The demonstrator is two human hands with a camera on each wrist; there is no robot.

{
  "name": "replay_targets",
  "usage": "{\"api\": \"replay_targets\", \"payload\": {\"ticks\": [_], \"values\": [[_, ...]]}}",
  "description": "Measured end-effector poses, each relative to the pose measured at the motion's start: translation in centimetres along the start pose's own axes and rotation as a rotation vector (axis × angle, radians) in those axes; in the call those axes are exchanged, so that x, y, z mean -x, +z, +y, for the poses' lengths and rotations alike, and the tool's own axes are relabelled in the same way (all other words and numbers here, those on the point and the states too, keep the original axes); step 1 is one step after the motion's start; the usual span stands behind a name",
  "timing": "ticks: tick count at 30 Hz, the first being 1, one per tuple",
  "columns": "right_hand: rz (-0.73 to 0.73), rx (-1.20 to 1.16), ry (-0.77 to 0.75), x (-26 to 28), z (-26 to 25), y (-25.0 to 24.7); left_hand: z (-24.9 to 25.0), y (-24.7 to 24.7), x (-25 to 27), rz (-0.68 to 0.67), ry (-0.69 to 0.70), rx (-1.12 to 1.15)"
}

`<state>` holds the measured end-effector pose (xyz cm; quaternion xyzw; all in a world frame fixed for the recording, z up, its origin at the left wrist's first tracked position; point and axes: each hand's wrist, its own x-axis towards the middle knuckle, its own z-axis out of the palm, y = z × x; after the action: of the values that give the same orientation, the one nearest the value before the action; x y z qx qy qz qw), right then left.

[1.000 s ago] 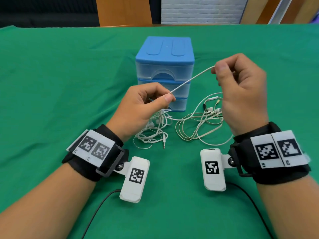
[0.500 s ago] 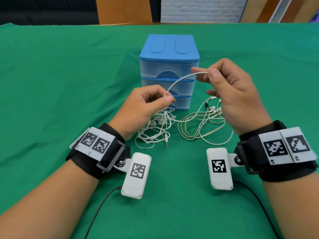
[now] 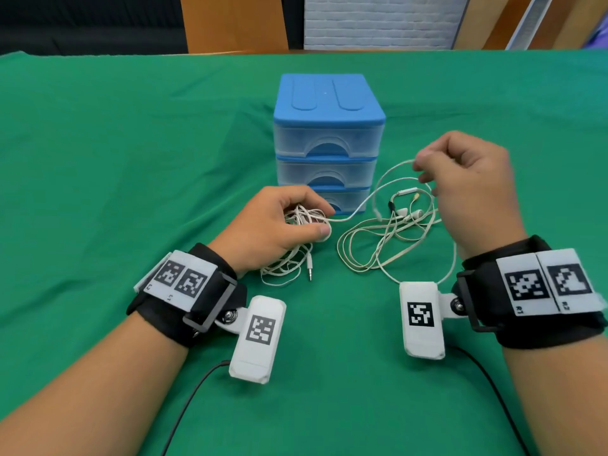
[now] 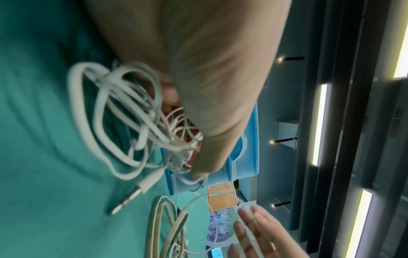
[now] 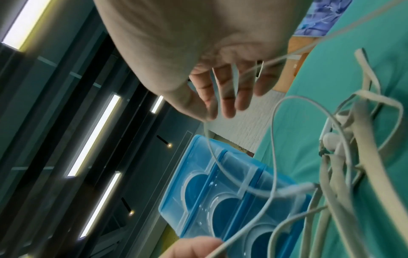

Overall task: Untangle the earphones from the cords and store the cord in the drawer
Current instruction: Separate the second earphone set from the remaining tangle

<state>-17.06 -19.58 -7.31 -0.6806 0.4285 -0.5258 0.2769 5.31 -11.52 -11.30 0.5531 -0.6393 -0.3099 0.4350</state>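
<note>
A tangle of white cables (image 3: pixel 296 258) with a jack plug (image 3: pixel 310 268) lies on the green cloth, and my left hand (image 3: pixel 320 222) grips its top, fingers curled over the strands (image 4: pixel 132 113). From that grip a thin white cord (image 3: pixel 358 209) rises slack to my right hand (image 3: pixel 424 169). The right hand hovers over the earphones (image 3: pixel 403 212), its fingers (image 5: pixel 227 94) straight and spread, with the cord draped across them. The earphone loops (image 3: pixel 388 238) lie right of the tangle. The blue three-drawer unit (image 3: pixel 329 143) stands just behind, all drawers closed.
Green cloth (image 3: pixel 131 159) covers the whole table. Black cables from the wrist cameras (image 3: pixel 184 406) trail toward me near the front edge. A wooden panel and a white brick wall (image 3: pixel 378 21) lie beyond the far edge.
Both hands have come down. The left has dropped onto the tangle and closed round it. The right has loosened its pinch, and the cord once stretched between them now hangs slack.
</note>
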Motion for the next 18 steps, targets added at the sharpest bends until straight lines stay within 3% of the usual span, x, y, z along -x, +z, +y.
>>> {"api": "replay_targets", "payload": {"ticks": [4, 6, 8, 10, 14, 18], "values": [[-0.08, 0.115, -0.202, 0.4, -0.7, 0.1, 0.2, 0.0, 0.1, 0.065, 0.019, 0.053], [-0.286, 0.068, -0.24, 1.0, -1.6, 0.5, 0.3, 0.0, 0.2, 0.089, 0.046, 0.08], [-0.57, 0.092, -0.175, 1.7, -1.8, 1.3, 0.2, 0.0, 0.1, 0.115, 0.062, 0.1], [-0.705, 0.093, -0.117, 2.0, -1.2, 1.9, 0.2, 0.1, 0.1, 0.124, 0.073, 0.109], [-0.659, 0.055, -0.107, 1.5, -0.5, 1.7, 0.2, 0.3, 0.0, 0.121, 0.081, 0.151], [-0.363, -0.11, -0.153, 1.0, -0.4, 1.3, 0.1, 0.2, 0.1, 0.119, 0.047, 0.172]]}}
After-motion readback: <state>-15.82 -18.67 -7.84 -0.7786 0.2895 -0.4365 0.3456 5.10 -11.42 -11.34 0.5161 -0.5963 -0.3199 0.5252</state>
